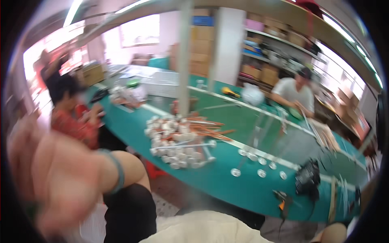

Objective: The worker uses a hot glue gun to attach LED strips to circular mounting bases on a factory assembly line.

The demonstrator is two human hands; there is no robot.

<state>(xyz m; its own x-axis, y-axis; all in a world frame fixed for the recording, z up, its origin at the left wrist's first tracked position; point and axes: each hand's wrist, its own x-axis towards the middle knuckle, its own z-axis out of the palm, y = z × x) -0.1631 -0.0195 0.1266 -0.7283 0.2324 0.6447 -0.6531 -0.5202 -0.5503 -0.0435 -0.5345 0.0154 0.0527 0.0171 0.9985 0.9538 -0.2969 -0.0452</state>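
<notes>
My left hand [69, 178] is raised close at the left, large and smeared by motion. A teal band [118, 172] circles its wrist, and a black sleeve [129, 214] covers the arm below. Whether its fingers hold anything cannot be made out. Of my right arm only a bit of skin [334, 233] shows at the lower right edge; that hand is out of view. On the green table [210, 182] in front of me lies a heap of white round-ended pieces [178, 156] with orange-brown sticks [210, 128]. Several white discs on thin rods [261, 162] lie to its right.
A black plastic bag [308, 178] and a glue-gun-like tool [282, 202] with a cord lie at right. A post [185, 60] rises from the table. One person [298, 91] works across it, another in red [75, 117] at left. A white basket [162, 84] stands farther back.
</notes>
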